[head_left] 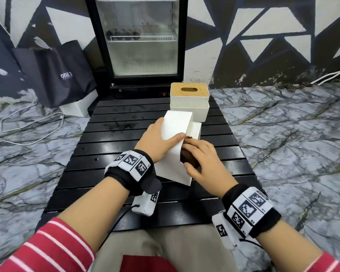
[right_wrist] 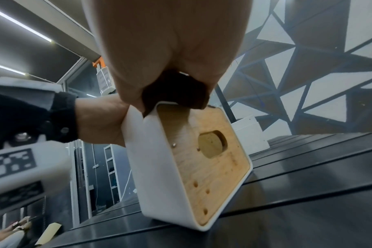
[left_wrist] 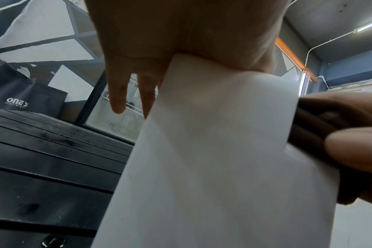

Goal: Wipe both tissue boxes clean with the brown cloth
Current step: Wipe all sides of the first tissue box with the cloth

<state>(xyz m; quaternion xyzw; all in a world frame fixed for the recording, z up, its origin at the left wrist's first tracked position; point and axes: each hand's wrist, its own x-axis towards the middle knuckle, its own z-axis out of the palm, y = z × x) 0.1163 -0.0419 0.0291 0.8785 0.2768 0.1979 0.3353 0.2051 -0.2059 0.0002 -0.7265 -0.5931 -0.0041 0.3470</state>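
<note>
The near tissue box (head_left: 175, 148), tipped on edge on the black slatted table (head_left: 106, 146), is gripped by the left hand (head_left: 157, 142), so the right hand (head_left: 200, 156), clutching the brown cloth (head_left: 186, 157), should rub its wooden-lidded face firmly against that brace.

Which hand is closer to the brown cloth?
The right hand. It presses the brown cloth against the wooden-lid side of the tipped tissue box. The left hand grips the box's other side, with its thumb close to the cloth.
</note>
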